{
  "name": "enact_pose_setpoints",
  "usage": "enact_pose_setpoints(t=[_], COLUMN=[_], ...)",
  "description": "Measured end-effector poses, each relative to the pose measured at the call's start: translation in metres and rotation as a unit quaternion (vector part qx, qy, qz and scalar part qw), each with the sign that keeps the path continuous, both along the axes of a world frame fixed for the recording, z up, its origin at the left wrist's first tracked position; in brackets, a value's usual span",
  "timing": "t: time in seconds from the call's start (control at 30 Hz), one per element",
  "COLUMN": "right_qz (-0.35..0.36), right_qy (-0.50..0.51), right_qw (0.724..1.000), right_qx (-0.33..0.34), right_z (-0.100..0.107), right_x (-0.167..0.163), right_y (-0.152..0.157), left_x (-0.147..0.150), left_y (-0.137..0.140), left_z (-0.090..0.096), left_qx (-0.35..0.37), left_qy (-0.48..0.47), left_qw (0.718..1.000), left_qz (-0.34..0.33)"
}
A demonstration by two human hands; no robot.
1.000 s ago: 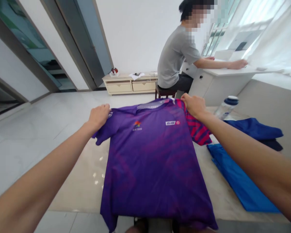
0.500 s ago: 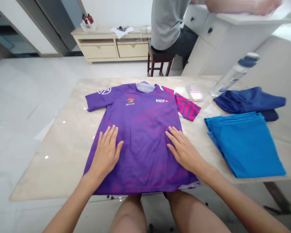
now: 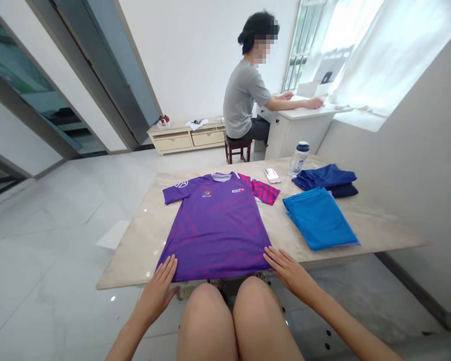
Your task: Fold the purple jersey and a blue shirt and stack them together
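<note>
A purple short-sleeved T-shirt (image 3: 218,225) lies spread face up on the table, its collar pointing away from me and its hem along the near edge. One sleeve has a pink striped pattern, and small logos show on the chest. At the lower left corner of the shirt, my left hand (image 3: 156,288) rests its stretched fingers on the cloth, thumb apart below the table edge. My right hand (image 3: 291,273) is open too, fingertips on the lower right corner. Neither hand grips anything.
Right of the shirt lie a folded bright blue garment (image 3: 319,218) and a dark blue one (image 3: 325,178). A water bottle (image 3: 298,159) and a phone (image 3: 272,175) are on the stone-look table (image 3: 135,255). Beyond it, a person (image 3: 240,100) sits at a white desk.
Both hands have slid from the shirt's middle down toward me to its hem corners. The cloth looks smoother. My view has tilted up, bringing more of the room into sight.
</note>
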State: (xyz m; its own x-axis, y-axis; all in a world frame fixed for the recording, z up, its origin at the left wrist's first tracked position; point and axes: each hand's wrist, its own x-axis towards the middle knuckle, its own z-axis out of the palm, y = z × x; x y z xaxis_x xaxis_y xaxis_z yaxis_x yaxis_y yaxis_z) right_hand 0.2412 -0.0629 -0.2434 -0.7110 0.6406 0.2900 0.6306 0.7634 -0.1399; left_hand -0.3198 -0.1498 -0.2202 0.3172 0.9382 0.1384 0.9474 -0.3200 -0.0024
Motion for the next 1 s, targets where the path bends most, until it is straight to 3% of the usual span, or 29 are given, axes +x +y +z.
enact_pose_setpoints(t=[0.2,0.43,0.77,0.87,1.0], right_qz=[0.004,0.02,-0.035,-0.04,-0.04], right_qy=[0.028,0.037,0.035,0.031,0.023], right_qw=[0.999,0.997,0.998,0.998,0.999], right_qx=[0.039,0.07,0.039,0.04,0.015], right_z=[-0.001,0.006,-0.001,-0.003,0.002], right_x=[0.007,0.032,0.045,0.043,0.029], right_y=[0.003,-0.016,-0.046,-0.05,-0.055], left_x=[-0.005,0.034,0.052,0.065,0.085], left_y=[-0.019,-0.053,-0.108,-0.113,-0.115], left_z=[0.014,0.023,-0.025,-0.018,0.007], left_qx=[-0.04,-0.063,-0.142,-0.156,-0.208], left_qy=[-0.017,-0.051,-0.125,-0.133,-0.104], left_qw=[0.998,0.985,0.962,0.955,0.945], left_qz=[0.052,0.153,0.2,0.213,0.231])
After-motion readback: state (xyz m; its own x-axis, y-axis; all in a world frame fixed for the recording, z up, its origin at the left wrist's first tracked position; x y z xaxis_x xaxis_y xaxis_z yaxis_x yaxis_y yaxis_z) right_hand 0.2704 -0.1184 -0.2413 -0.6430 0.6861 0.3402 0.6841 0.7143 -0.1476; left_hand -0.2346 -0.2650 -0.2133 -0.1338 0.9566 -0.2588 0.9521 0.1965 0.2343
